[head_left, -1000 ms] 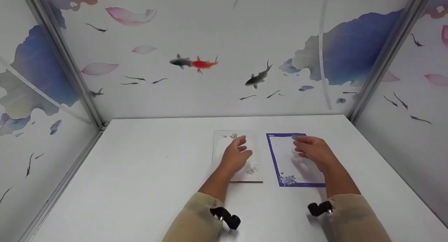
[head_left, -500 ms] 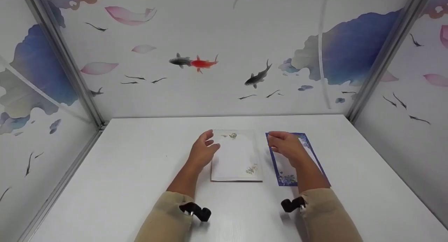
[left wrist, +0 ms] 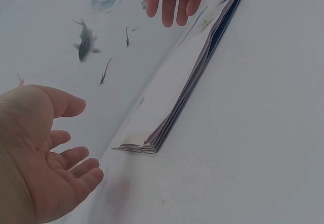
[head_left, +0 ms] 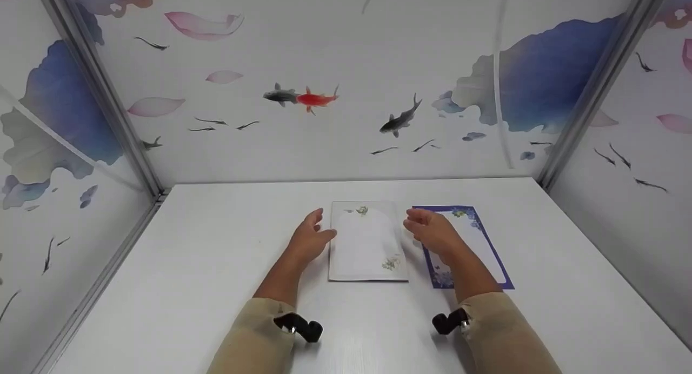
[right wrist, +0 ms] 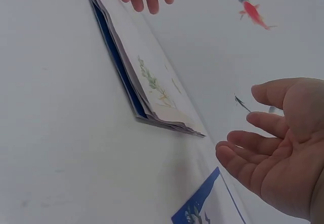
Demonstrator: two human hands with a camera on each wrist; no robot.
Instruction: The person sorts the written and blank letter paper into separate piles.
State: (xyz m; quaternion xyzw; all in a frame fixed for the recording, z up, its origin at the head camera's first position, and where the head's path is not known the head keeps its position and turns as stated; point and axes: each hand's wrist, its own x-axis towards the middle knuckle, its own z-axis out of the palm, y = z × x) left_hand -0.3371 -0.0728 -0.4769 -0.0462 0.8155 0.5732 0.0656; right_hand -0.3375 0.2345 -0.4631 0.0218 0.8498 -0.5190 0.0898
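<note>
And here, near the middle of the far edge of the white table (head_left: 216, 244), a stack of sheets (head_left: 365, 241) is flanked by two bare hands. On its left side, the left hand (head_left: 311, 241) is held just beside the stack, palm turned inward, fingers loosely bent and thumb spread apart, nothing clasped. From the other side it is matched by the right hand (head_left: 435, 234), fingers relaxed and parted from the thumb, likewise gripping nothing; both are seen raised above the tabletop in the wrist views, apart from the paper. On the top sheet, leafy sprigs are printed near the far edge and at the near right corner, while loose layers, dark blue among them, are shown along the side. Toward the table's far right corner, a blue-bordered sheet (head_left: 480, 238) is laid flat, partly covered by the right forearm. Beige sleeves (head_left: 251, 336) are worn, a black clip (head_left: 298, 326) fixed at each cuff, and beyond the far edge a back wall (head_left: 324, 147) is decorated with fish.
</note>
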